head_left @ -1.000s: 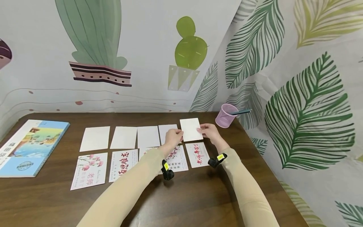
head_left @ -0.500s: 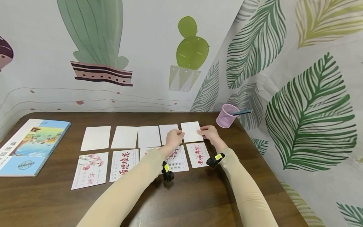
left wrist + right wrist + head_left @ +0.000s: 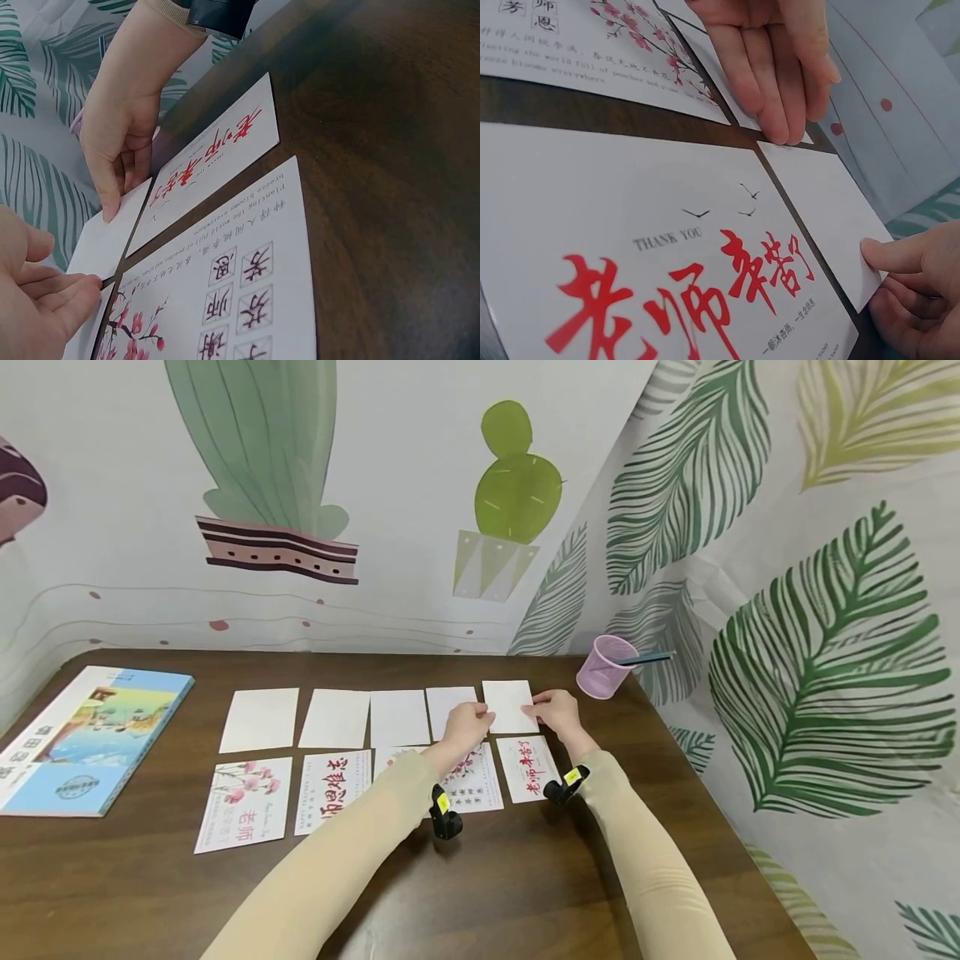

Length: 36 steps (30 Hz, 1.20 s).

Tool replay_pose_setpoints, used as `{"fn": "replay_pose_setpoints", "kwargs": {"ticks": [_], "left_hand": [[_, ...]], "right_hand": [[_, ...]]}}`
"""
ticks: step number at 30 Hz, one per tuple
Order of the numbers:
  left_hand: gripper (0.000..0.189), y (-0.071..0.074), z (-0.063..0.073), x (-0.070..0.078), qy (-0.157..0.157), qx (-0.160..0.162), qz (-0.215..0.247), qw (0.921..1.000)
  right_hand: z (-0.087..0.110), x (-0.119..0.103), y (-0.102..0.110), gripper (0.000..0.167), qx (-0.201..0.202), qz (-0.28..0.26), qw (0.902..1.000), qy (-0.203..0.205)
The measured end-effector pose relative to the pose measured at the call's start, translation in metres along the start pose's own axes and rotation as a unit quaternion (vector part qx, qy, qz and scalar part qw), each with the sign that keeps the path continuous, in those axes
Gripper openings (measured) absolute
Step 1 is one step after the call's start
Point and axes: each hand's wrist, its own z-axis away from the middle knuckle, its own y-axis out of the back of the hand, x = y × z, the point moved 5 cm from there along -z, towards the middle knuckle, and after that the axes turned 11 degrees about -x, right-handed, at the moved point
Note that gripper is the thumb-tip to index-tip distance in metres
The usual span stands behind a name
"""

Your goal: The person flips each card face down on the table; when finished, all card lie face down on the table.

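A blank white card (image 3: 508,707) lies at the right end of the back row, behind a card with red lettering (image 3: 528,768). My right hand (image 3: 555,712) grips its right edge, thumb on top and the other fingers curled at the edge, as the right wrist view shows. My left hand (image 3: 468,727) is at the card's left edge. Its fingers (image 3: 776,90) reach down to the gap beside the neighbouring blank card (image 3: 452,706), while its thumb (image 3: 810,37) stays off the cards. The left forearm partly hides a card with pink blossoms (image 3: 225,285).
More blank cards (image 3: 258,720) continue the back row leftward, with printed cards (image 3: 244,804) in front of them. A thick book with a blue cover (image 3: 97,735) lies at the far left. The pink pen cup (image 3: 602,670) stands near the back right corner.
The blank card has come down from a raised, tilted position to lie in line with the back row. Both hands moved down with it, and the left thumb now stands off the card.
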Motion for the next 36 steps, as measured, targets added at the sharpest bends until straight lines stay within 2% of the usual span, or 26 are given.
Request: {"fn": "replay_pose_setpoints", "kwargs": {"ticks": [13,18,22,24,27,31,36], "left_hand": [[0.043,0.007,0.007,0.003,0.002,-0.022,0.012,0.9997],[0.039,0.011,0.009,-0.001,-0.024,-0.028,0.001,0.9993],[0.035,0.019,0.02,0.001,-0.057,-0.052,-0.018,0.9969],[0.034,0.027,0.029,0.002,-0.063,-0.065,-0.033,0.9953],[0.033,0.043,0.045,0.0,-0.055,-0.072,-0.063,0.994],[0.034,0.073,0.066,-0.009,-0.031,-0.059,-0.105,0.9923],[0.036,0.117,0.089,-0.028,-0.008,-0.025,-0.15,0.9883]], "right_hand": [[0.001,-0.011,-0.004,0.031,0.007,0.029,0.9994,0.016],[0.002,-0.015,-0.004,0.03,0.005,0.015,0.9997,0.017],[0.007,-0.024,-0.004,0.026,0.03,0.025,0.9986,0.035],[0.012,-0.034,-0.005,0.024,0.042,0.036,0.9973,0.05],[0.022,-0.055,-0.013,0.023,0.038,0.036,0.9957,0.076],[0.036,-0.088,-0.036,0.022,0.004,0.01,0.9941,0.108],[0.053,-0.125,-0.078,0.023,-0.06,-0.028,0.9879,0.14]]}}
